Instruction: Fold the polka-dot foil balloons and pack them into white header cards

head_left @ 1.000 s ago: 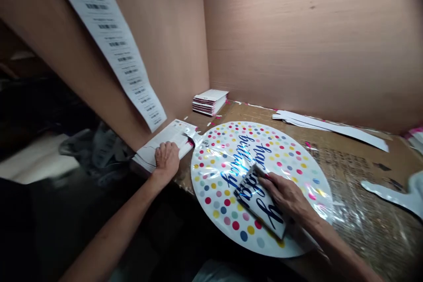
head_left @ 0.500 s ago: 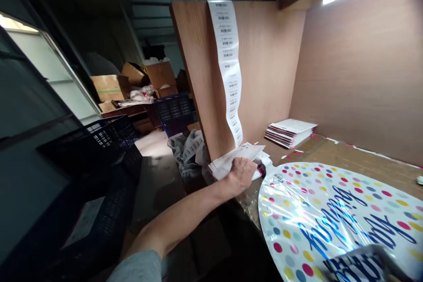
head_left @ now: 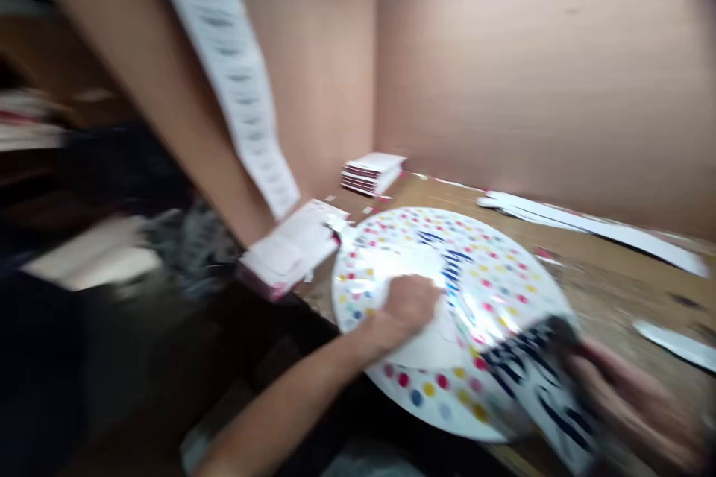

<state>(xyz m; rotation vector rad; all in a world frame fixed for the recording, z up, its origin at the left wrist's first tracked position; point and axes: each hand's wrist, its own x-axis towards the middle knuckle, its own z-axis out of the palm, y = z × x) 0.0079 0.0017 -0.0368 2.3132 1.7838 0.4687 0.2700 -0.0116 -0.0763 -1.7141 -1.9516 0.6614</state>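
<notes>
Evidently, right fingers [head_left: 596,380] pinch a lettered packet [head_left: 545,391] (left fingers [head_left: 426,293] grip a white sheet [head_left: 428,350]).

This looks like a workshop: a cardboard-covered workbench [head_left: 609,298] boxed in by plain wooden panels on the left [head_left: 330,52] and far [head_left: 537,67] sides, with a long strip of printed labels [head_left: 246,100] hanging at left and a stack of identical flat packets [head_left: 372,173] in the far-left corner.

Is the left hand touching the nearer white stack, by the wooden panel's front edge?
Apart. The head view, though blurred, shows part of the round dotted sheet lying visible between the left hand and the nearer white stack.
</notes>
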